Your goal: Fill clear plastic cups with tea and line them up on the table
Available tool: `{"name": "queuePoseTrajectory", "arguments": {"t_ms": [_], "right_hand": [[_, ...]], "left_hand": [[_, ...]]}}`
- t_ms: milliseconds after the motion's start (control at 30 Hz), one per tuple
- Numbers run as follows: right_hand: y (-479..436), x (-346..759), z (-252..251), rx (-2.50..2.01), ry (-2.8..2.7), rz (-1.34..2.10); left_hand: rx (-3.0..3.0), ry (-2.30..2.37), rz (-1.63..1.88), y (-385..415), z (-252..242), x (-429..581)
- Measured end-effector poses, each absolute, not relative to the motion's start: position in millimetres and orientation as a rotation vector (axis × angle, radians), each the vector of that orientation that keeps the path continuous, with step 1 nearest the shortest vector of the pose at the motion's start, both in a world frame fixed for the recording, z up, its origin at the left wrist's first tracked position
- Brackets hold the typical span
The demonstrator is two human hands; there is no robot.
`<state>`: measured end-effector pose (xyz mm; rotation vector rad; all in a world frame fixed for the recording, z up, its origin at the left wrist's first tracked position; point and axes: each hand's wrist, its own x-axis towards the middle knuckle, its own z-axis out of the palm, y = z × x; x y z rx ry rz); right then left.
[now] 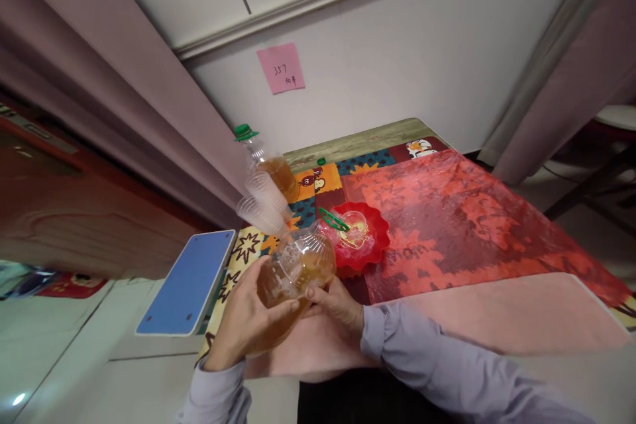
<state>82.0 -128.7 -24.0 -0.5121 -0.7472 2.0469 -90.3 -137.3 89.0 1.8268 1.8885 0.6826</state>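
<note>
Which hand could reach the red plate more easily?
Probably the right hand: it is next to the red plate, and only its fingertips hold the bottle, which the left hand wraps.

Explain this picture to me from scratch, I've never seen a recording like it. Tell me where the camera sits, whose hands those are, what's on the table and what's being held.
There is no machine here. A person wears a camera on the head, looking forward and down, so the two grey-sleeved arms coming in from the bottom are the wearer's own. The left hand and right hand together grip a clear bottle of amber liquid. Beyond it is the table, covered with a patterned cloth and a red sheet. On it are a red scalloped plate holding a small clear cup and a green clip, a stack of clear cups, and a second bottle with a green cap. A pink note is stuck on the wall.
</note>
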Motion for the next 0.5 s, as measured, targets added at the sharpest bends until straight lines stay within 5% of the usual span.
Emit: {"name": "queuePoseTrajectory", "arguments": {"t_ms": [500], "right_hand": [[-136,79,-27,-0.446,-0.685,2.062]], "left_hand": [[1.997,1.929,0.497,-131,104,-88]]}}
